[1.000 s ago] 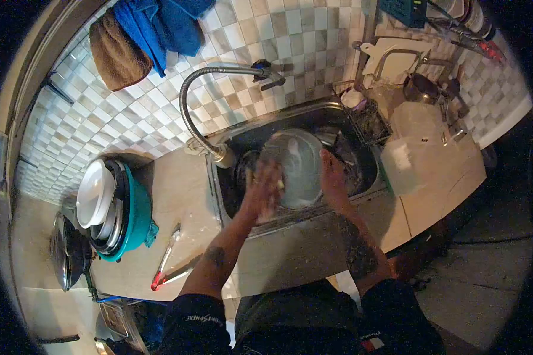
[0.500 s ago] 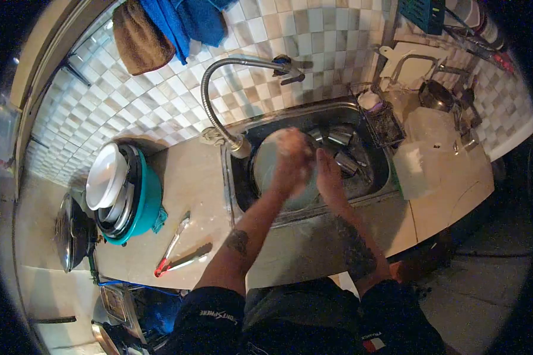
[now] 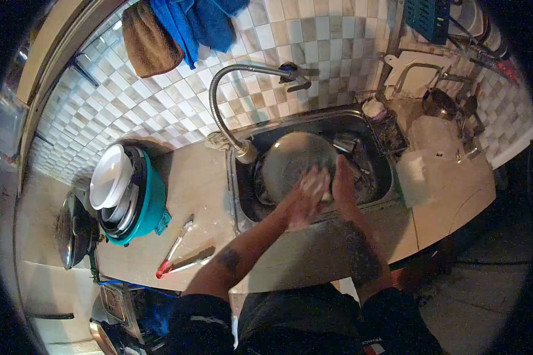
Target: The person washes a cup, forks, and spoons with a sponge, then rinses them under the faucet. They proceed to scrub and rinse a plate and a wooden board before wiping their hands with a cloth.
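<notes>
A large round, grey-green dish (image 3: 298, 155), perhaps a plate or a lid, is tilted up over the sink (image 3: 241, 204). My right hand (image 3: 343, 184) grips its right rim, with the fingers along the edge and partly hidden. My left hand (image 3: 307, 192) presses on the lower right of its face, fingers curled and blurred by motion. Pale suds or something whitish shows at those fingers; what they hold is hidden. Metal cups (image 3: 344, 144) and utensils lie in the sink behind the dish.
A flexible faucet (image 3: 216, 97) arches over the sink's left side. On the left counter lie red-ended tongs (image 3: 175, 251), beside a teal tub (image 3: 147, 201) stacked with bowls. A wire caddy (image 3: 389, 133) stands at the sink's right corner, with a small pan (image 3: 438, 103) farther right.
My left hand has moved down across the dish from its upper part to its lower right. More of the dish's face now shows. My right hand stays at the right rim.
</notes>
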Action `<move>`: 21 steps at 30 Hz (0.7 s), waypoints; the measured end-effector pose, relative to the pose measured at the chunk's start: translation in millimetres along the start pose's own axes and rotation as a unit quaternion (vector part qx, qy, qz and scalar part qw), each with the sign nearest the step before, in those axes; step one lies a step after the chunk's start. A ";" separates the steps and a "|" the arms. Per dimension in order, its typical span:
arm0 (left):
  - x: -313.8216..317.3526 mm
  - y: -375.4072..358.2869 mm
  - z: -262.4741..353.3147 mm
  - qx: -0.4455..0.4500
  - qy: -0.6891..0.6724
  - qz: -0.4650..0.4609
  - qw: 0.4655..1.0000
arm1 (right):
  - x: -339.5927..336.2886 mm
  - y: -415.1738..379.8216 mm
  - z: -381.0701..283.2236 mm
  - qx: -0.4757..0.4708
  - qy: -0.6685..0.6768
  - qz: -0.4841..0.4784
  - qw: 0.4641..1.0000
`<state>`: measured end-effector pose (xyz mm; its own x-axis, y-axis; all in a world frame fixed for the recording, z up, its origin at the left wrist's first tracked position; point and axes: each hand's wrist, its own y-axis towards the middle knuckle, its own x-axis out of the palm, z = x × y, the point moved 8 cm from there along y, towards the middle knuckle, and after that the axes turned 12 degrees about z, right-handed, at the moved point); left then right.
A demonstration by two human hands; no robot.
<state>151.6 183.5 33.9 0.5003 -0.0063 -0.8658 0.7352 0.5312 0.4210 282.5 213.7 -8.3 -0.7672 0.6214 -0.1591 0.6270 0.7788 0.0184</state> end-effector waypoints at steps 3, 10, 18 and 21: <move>32.0 -48.0 -41.5 0.071 0.035 -0.009 0.997 | -14.8 10.4 9.2 -0.020 -0.017 -0.005 1.000; 33.9 -19.4 5.1 0.025 -0.011 -0.048 0.998 | -3.4 9.2 -5.0 0.051 -0.020 -0.048 0.997; -1.3 21.7 -27.4 -0.115 0.022 0.068 0.991 | 10.1 -1.5 3.8 -0.017 0.059 -0.033 0.998; 22.0 -32.3 -22.9 0.024 0.018 0.030 0.999 | -25.4 7.3 -26.2 -0.071 -0.004 0.031 0.997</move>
<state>128.5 185.6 -4.9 0.5283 0.0560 -0.8472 0.7255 0.4886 0.4847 303.0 205.9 21.7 -0.7266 0.6680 -0.1607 0.6467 0.7439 0.1684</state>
